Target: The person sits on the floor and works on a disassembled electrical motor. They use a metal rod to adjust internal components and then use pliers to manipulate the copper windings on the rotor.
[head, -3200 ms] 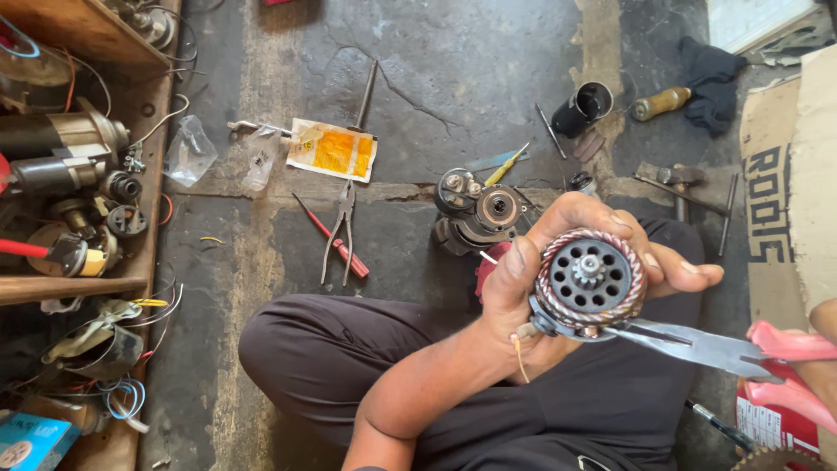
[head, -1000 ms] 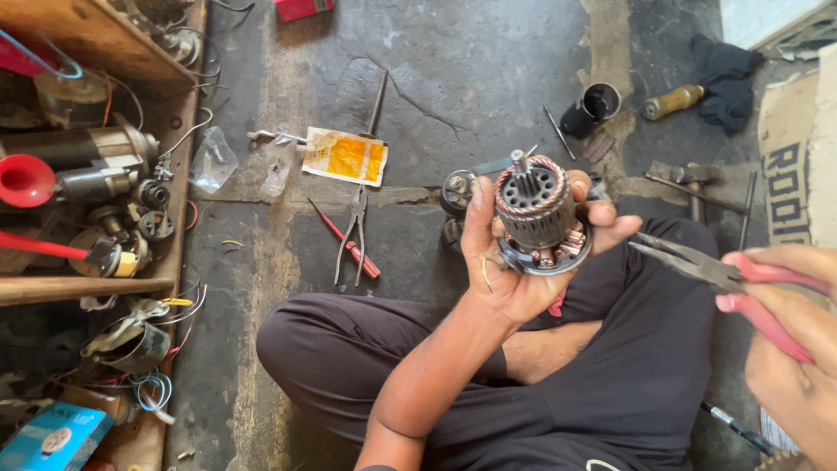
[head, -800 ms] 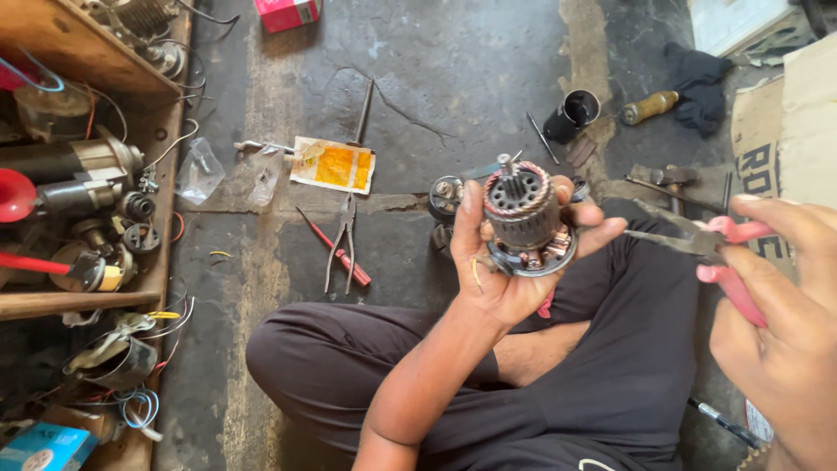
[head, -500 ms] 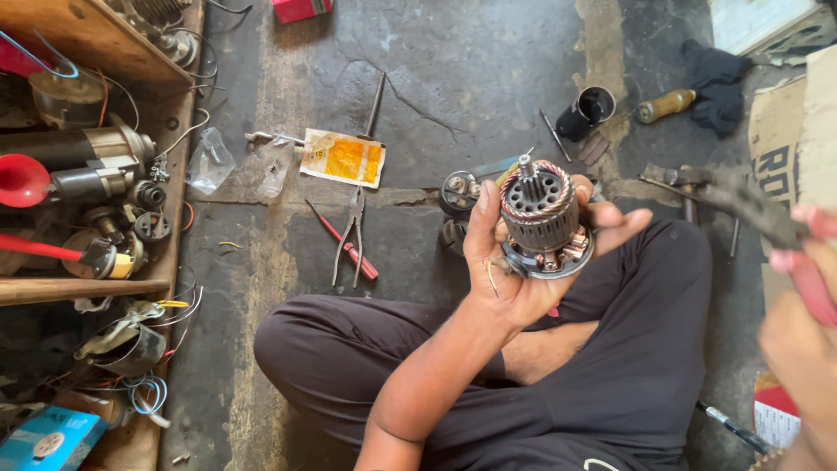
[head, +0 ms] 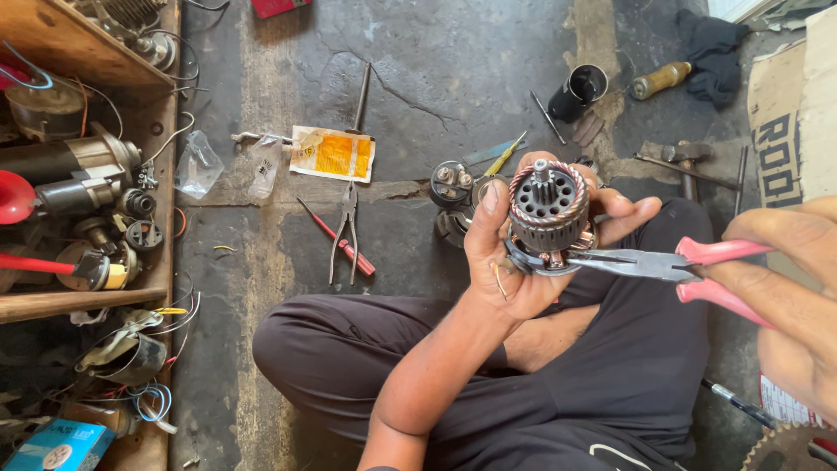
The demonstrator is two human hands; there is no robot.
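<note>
My left hand [head: 501, 262] grips a round motor armature [head: 547, 209], a dark slotted core with copper windings and a short shaft pointing up. My right hand [head: 789, 296] holds red-handled long-nose pliers [head: 649, 262]. The plier tips touch the lower edge of the armature, at its metal ring. Both hands are raised over my crossed legs in dark trousers [head: 628, 366].
On the concrete floor lie grey pliers [head: 347, 231], a red screwdriver [head: 336, 237], a yellow packet [head: 331, 153], motor parts [head: 452, 183], a black cup [head: 581, 89] and a hammer [head: 684, 157]. A wooden shelf [head: 83, 301] with old motors stands at the left. Cardboard [head: 789, 122] lies at the right.
My right hand has brought the pliers in from the right until their tips reach the armature's lower edge. My left hand has kept the armature held up, turning it slightly.
</note>
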